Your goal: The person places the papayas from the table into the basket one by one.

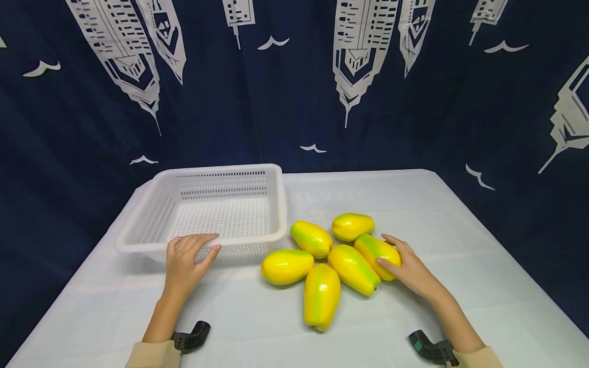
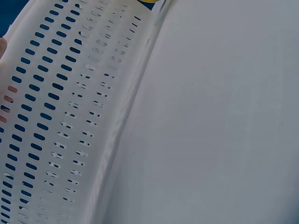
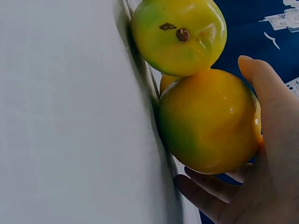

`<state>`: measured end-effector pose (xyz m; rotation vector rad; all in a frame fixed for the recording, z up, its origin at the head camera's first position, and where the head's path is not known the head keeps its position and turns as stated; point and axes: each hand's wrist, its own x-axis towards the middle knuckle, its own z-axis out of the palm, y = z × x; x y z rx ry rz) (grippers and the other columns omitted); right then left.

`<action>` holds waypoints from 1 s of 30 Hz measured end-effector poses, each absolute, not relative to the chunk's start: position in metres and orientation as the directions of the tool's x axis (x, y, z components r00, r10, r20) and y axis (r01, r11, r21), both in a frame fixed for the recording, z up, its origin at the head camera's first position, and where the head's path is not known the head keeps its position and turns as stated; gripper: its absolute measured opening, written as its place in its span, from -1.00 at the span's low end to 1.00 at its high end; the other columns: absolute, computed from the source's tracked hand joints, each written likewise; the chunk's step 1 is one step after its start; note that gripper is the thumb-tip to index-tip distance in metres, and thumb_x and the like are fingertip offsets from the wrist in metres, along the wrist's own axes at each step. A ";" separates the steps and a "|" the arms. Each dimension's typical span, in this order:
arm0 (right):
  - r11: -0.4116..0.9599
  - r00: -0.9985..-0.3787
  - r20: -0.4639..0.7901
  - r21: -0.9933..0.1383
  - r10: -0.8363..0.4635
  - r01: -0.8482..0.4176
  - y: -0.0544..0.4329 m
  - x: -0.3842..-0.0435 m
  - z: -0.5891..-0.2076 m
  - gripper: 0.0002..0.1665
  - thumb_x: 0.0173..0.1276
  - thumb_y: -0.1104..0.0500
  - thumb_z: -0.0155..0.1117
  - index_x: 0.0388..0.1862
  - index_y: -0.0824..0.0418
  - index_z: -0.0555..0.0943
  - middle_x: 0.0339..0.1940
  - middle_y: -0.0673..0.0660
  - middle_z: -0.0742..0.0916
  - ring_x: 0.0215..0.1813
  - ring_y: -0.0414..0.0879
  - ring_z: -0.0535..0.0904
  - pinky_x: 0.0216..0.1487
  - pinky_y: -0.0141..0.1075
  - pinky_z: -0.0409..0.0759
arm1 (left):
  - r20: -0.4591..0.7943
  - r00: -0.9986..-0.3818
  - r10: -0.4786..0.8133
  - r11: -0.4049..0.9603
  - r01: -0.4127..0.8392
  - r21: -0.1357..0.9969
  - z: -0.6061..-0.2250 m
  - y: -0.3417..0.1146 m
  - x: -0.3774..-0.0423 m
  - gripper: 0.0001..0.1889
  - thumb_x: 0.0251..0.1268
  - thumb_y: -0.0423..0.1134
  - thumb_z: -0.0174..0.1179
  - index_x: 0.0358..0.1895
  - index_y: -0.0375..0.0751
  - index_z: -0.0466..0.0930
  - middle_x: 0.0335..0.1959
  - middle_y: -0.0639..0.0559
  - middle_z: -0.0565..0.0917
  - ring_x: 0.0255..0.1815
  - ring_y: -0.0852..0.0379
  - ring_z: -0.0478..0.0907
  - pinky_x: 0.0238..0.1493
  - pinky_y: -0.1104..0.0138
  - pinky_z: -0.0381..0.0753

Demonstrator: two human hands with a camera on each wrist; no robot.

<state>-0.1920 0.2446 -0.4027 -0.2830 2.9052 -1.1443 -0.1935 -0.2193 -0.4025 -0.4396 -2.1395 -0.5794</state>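
Note:
Several yellow-green papayas lie in a cluster on the white table. My right hand is curled round the rightmost papaya, with the thumb on its near side. The right wrist view shows this papaya against the palm, touching another papaya that has a brown stem end. To the left stands a white perforated basket holding nothing. My left hand grips its front rim. Through the slots of the basket wall in the left wrist view, bits of fingers show behind it; most of that hand is out of that view.
Closest to the table's front is one papaya. Another papaya lies near the basket's front right corner. A dark blue curtain with white building prints hangs behind the white-covered table.

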 end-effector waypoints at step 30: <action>0.699 -0.987 0.041 -0.702 -0.154 -0.138 0.244 -0.191 -0.398 -0.20 0.21 -0.09 0.19 0.31 0.19 0.11 0.15 0.29 0.45 0.03 0.09 0.44 -0.08 -0.12 0.44 | 0.834 -0.541 0.110 0.833 0.508 0.219 -0.401 -0.218 -0.193 -0.73 -0.07 -0.18 0.27 -0.21 -0.10 0.65 -0.31 -0.03 0.71 -0.23 -0.04 0.57 0.00 0.08 0.21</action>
